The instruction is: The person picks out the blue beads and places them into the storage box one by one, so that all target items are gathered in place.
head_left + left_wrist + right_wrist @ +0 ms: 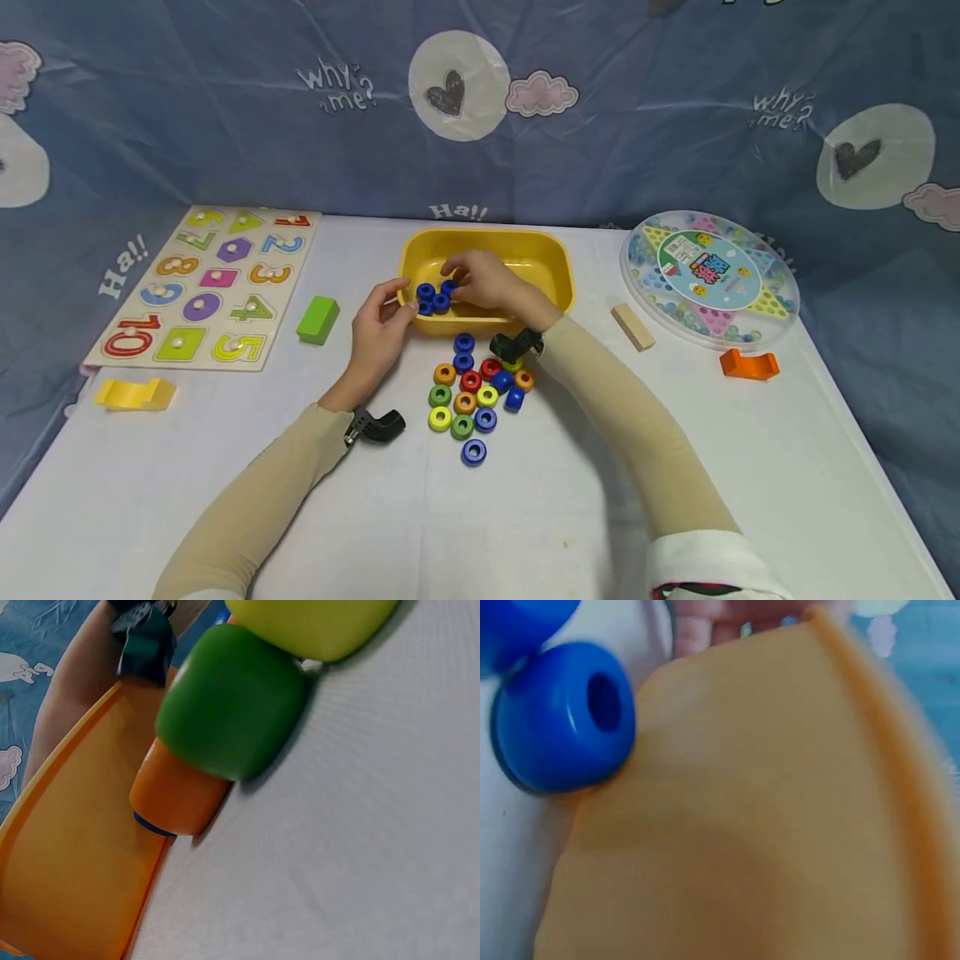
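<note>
Grip, right hand (486, 282): bent down at the blue beads (436, 302) inside the yellow tray (540, 267); whether I pinch one, I cannot tell. Left hand (377, 325): at the tray's left end; clasp or mere touch, I cannot tell. Likely faults: a glossy bead slipping, crowded by its neighbours; the tray tipping if my left hand leans on its rim. In the way: wrist camera (517, 342) beside loose beads (471, 374) on my near side; a low withdrawal could scatter them. Left of my left hand: green block (318, 320), number board (225, 225). Right of my right forearm: wooden block (632, 327), round game box (709, 279).
</note>
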Available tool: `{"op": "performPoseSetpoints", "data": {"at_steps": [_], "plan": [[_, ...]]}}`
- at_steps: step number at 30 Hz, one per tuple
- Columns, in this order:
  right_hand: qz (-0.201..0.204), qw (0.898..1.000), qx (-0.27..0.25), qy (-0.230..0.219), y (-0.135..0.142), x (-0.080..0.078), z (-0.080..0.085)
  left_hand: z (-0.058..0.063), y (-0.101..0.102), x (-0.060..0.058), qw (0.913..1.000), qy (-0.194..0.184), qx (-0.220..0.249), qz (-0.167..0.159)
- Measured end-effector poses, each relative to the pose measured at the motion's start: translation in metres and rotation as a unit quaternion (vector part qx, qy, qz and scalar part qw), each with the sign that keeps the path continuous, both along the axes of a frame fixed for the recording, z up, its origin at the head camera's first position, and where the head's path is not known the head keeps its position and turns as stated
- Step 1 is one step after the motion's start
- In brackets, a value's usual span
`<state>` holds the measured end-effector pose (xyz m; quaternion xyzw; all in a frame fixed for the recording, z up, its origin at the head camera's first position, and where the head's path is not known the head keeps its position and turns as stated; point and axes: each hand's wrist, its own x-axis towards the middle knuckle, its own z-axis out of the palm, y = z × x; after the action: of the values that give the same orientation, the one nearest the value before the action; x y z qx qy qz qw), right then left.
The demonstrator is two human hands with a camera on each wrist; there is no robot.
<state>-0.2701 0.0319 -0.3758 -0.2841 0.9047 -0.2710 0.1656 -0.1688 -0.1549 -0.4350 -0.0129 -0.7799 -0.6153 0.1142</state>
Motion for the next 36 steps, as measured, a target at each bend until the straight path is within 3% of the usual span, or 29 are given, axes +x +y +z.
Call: {"op": "performPoseSetpoints", "data": {"at_steps": [5, 10, 14, 17, 24, 27, 32, 36], "plan": [[0.013, 0.998, -0.05, 0.027, 0.027, 0.019, 0.014, 0.001, 0.0, 0.0, 0.9999, -0.001, -0.01, 0.007], [0.059, 0.989, -0.106, 0.08, 0.06, 0.052, 0.029, 0.002, -0.002, -0.001, 0.9999, 0.005, -0.012, 0.011], [0.098, 0.981, -0.124, 0.111, 0.081, 0.082, 0.032, 0.022, 0.002, 0.008, 0.9999, -0.002, -0.009, 0.006], [0.121, 0.979, -0.119, 0.113, 0.091, 0.101, 0.025, 0.035, 0.005, 0.015, 0.9999, -0.01, -0.009, 0.004], [0.143, 0.984, -0.073, 0.076, 0.102, 0.131, 0.003, 0.034, 0.006, 0.015, 0.9999, -0.007, -0.01, 0.006], [0.139, 0.986, -0.054, 0.073, 0.102, 0.138, -0.005, 0.034, 0.008, 0.015, 0.9999, -0.006, -0.011, 0.006], [0.144, 0.983, -0.043, 0.104, 0.101, 0.144, -0.012, 0.032, 0.009, 0.015, 0.9998, -0.013, -0.012, 0.004], [0.145, 0.982, -0.046, 0.114, 0.101, 0.147, -0.015, 0.017, 0.006, 0.008, 0.9999, -0.015, -0.005, 0.003]]}}
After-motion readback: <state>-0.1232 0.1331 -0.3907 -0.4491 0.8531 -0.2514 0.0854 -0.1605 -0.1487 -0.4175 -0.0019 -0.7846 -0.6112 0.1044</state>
